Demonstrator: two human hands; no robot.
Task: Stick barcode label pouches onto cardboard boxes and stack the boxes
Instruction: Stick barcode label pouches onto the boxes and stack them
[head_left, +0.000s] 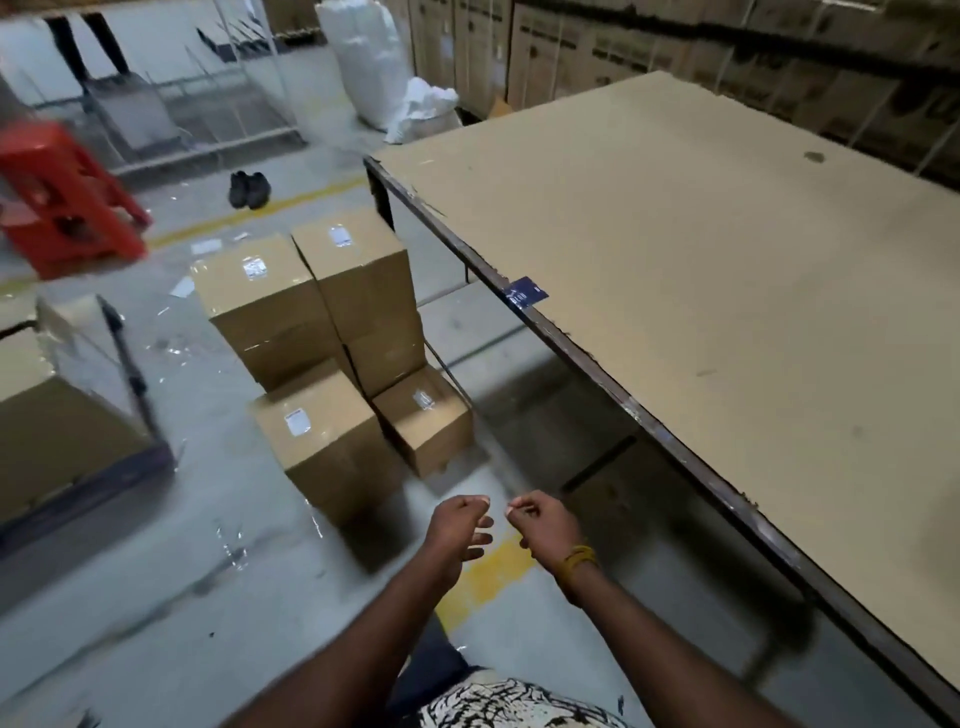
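Several brown cardboard boxes (291, 332) stand stacked on the floor ahead of me, left of the table. Each visible top carries a label pouch, such as the label pouch (297, 422) on the nearest box (322, 447) and another label pouch (254, 267) on a taller one. My left hand (460, 525) hovers just in front of the nearest box with loosely curled fingers and nothing visible in it. My right hand (545, 525), beside it, pinches thumb to forefinger on what looks like a thin clear strip (510, 511); the strip is barely visible.
A large table (727, 260) topped with cardboard fills the right, with a small blue tag (526, 292) on its edge. A red stool (67, 208), black shoes (249, 189), white sacks (374, 62) and a wrapped box (52, 415) surround the floor. Clear film scraps (234, 551) lie about.
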